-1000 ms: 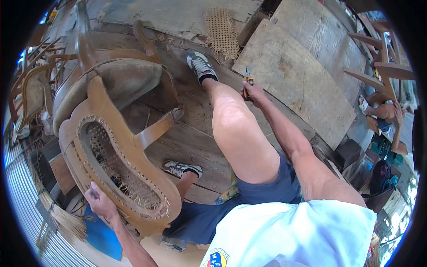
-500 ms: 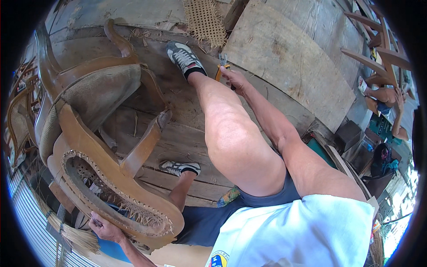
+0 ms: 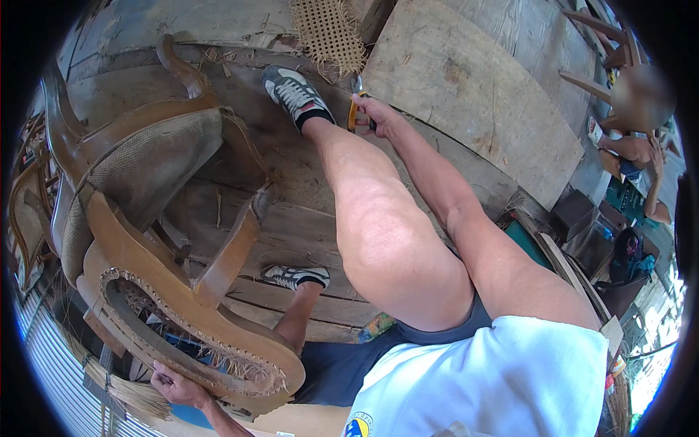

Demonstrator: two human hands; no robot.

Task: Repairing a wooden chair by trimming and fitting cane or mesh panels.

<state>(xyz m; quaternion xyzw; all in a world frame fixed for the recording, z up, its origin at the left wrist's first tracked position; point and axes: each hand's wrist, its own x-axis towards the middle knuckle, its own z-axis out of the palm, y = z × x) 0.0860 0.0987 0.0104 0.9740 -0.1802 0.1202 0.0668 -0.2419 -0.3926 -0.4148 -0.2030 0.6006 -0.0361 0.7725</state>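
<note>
A brown wooden armchair (image 3: 149, 247) lies tipped over on my left, its woven seat (image 3: 156, 171) turned sideways. Small holes and frayed, broken cane strands (image 3: 251, 368) ring the oval opening in its backrest. My left hand (image 3: 177, 386) is closed on the lower outer edge of that backrest, some fingers hidden beneath it. Out beyond my raised knee, my right hand (image 3: 377, 116) holds pliers (image 3: 353, 115) with yellow and black handles, jaws pointing away from me. The handles stand apart. Nothing shows between the jaws.
Plywood sheets (image 3: 466, 87) cover the floor ahead, with a piece of woven cane (image 3: 328, 36) beside them. A straw bundle (image 3: 127, 386) lies below the chair. Wooden chair frames (image 3: 601, 58) and another person (image 3: 633, 149) are at the far right.
The pliers' handles have spread wider, and my right hand has shifted slightly left. My left hand has moved a little lower with the chair's edge. The chair has tilted slightly.
</note>
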